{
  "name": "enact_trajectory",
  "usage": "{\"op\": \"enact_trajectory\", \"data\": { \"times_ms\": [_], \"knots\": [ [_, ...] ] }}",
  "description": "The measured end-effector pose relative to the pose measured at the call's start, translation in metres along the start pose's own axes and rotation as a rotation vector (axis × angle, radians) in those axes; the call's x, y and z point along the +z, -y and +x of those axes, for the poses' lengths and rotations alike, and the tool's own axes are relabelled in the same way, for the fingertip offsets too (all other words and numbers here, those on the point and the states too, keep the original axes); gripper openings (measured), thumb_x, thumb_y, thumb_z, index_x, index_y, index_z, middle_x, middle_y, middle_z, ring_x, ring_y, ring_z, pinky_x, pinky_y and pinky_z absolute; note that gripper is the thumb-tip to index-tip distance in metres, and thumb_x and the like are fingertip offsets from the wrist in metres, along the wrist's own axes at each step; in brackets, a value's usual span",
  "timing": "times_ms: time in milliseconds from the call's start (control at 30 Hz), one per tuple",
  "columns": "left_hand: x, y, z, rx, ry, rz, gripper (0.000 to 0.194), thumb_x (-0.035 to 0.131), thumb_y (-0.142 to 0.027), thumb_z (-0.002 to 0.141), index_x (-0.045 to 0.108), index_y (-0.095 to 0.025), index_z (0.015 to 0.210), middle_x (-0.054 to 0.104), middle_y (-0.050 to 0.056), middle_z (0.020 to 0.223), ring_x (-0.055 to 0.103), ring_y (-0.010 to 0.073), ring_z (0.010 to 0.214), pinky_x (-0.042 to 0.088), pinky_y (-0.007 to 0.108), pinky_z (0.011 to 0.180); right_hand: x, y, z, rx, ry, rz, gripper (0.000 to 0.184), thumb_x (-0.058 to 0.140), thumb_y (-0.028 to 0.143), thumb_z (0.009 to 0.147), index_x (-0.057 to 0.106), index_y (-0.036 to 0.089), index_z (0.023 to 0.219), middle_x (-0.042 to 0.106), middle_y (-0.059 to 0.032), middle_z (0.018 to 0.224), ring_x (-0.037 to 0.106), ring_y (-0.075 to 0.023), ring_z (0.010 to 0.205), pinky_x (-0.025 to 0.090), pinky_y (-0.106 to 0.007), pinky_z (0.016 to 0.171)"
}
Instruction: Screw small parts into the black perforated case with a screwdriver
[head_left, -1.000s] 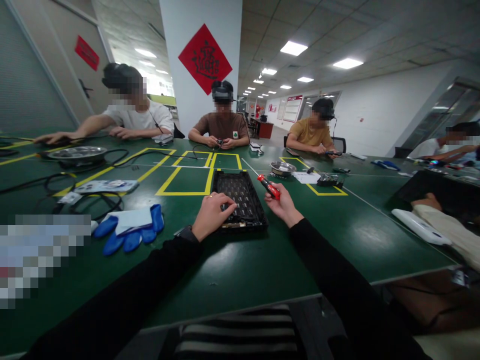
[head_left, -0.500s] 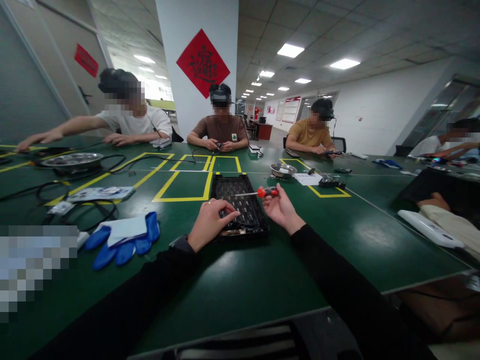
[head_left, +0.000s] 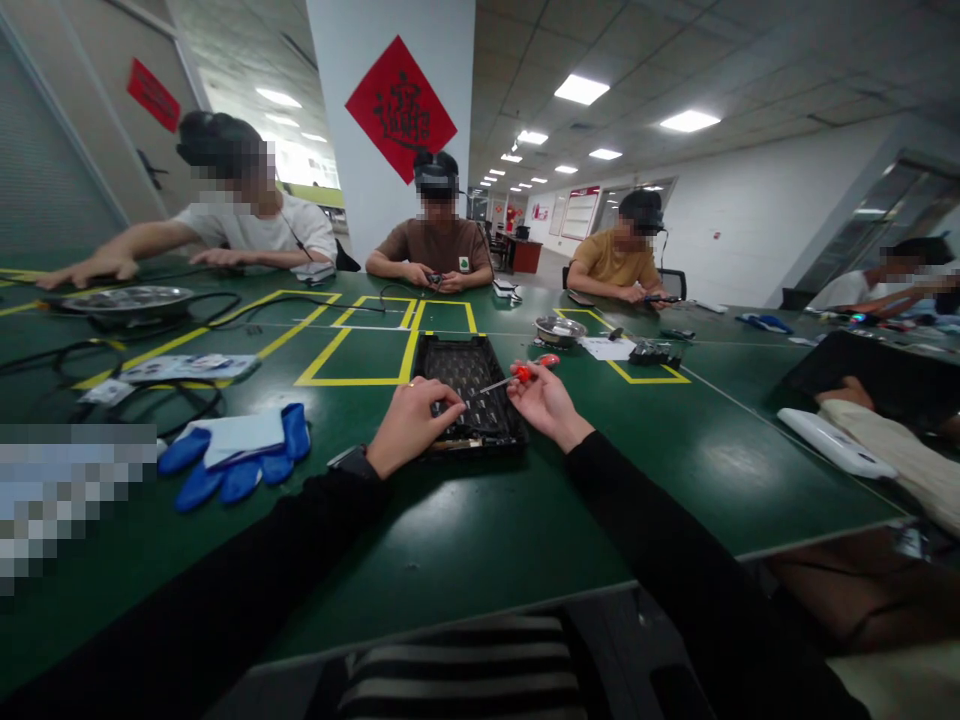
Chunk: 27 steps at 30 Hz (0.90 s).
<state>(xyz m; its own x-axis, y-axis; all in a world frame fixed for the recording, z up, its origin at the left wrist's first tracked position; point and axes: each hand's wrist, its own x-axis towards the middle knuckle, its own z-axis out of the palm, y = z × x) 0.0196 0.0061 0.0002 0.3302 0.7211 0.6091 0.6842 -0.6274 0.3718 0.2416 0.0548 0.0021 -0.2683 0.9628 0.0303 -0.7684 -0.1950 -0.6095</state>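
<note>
A black plastic case (head_left: 451, 358) with rows of small shiny metal pieces inside lies flat on the green table in front of me. My right hand (head_left: 549, 405) holds a screwdriver (head_left: 523, 373) with a red and black handle, over the right side of the case. Its metal shaft points left and down toward the case's interior. On the left, my left hand (head_left: 414, 422) is over the near left part of the case, thumb and fingertips brought together. Whatever may be between those fingertips is too small to make out.
Blue gloves (head_left: 241, 462) and black cables (head_left: 184, 395) lie to the left. Beyond the case stand a metal bowl (head_left: 559, 331) and a black part (head_left: 655, 353) beside white paper (head_left: 606, 348). A white device (head_left: 834, 440) lies right. Several people sit around the table.
The screwdriver has tilted, its tip now lower and its handle end higher. My left hand stays pinched over the case. The whole view has shifted slightly.
</note>
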Motion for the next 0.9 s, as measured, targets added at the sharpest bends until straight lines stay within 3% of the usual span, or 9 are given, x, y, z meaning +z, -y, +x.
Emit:
{"op": "enact_trajectory", "data": {
  "times_ms": [67,233,333,533,733,900],
  "knots": [
    [0.0,-0.001,0.0,-0.003,-0.002,0.008,0.018,0.055,-0.034,0.081,0.066,-0.02,0.078,0.066,0.002,0.081,0.054,0.017,0.078,0.038,0.031,0.076,0.0,-0.001,0.0,-0.003,-0.033,-0.033,0.012,0.046,0.023,0.087,0.055,0.015,0.086,0.063,-0.0014,0.066,0.056,-0.0088,0.053,0.05,-0.02,0.051],
    [-0.001,-0.003,0.0,-0.021,-0.004,0.026,0.019,0.055,-0.034,0.081,0.066,-0.02,0.078,0.066,0.002,0.08,0.053,0.017,0.077,0.038,0.032,0.076,-0.001,-0.007,0.001,-0.094,-0.108,-0.261,0.022,0.046,0.038,0.088,0.05,0.017,0.084,0.061,-0.0016,0.059,0.049,-0.0077,0.041,0.041,-0.017,0.04],
    [-0.001,-0.003,0.0,-0.025,0.003,0.035,0.019,0.055,-0.034,0.081,0.066,-0.02,0.078,0.065,0.003,0.08,0.053,0.0171,0.077,0.038,0.032,0.077,-0.001,-0.01,-0.001,-0.176,-0.068,-0.373,0.023,0.046,0.042,0.087,0.049,0.019,0.088,0.06,-0.0005,0.057,0.049,-0.0084,0.04,0.038,-0.017,0.039],
    [-0.003,-0.005,0.0,-0.016,0.016,0.084,0.017,0.054,-0.032,0.082,0.066,-0.021,0.079,0.065,0.002,0.081,0.052,0.0178,0.079,0.035,0.033,0.078,0.007,-0.01,-0.006,-0.2,0.033,-0.403,0.023,0.038,0.037,0.087,0.049,0.018,0.095,0.058,0.0009,0.059,0.05,-0.0102,0.043,0.04,-0.02,0.042],
    [-0.009,-0.016,0.001,0.073,-0.006,0.193,0.018,0.055,-0.035,0.083,0.068,-0.023,0.082,0.065,0.003,0.083,0.05,0.0199,0.085,0.031,0.036,0.081,0.023,-0.019,-0.013,-0.357,0.114,-0.491,0.024,0.048,0.04,0.085,0.05,0.02,0.098,0.057,0.0033,0.058,0.047,-0.0072,0.039,0.036,-0.017,0.038],
    [-0.006,-0.024,0.008,0.083,0.017,0.185,0.02,0.056,-0.039,0.082,0.07,-0.025,0.083,0.066,0.003,0.082,0.05,0.0197,0.083,0.031,0.034,0.077,0.033,-0.025,-0.02,-0.371,0.115,-0.513,0.028,0.052,0.043,0.083,0.05,0.021,0.101,0.058,0.0046,0.056,0.046,-0.0053,0.036,0.033,-0.015,0.034]
  ]
}}
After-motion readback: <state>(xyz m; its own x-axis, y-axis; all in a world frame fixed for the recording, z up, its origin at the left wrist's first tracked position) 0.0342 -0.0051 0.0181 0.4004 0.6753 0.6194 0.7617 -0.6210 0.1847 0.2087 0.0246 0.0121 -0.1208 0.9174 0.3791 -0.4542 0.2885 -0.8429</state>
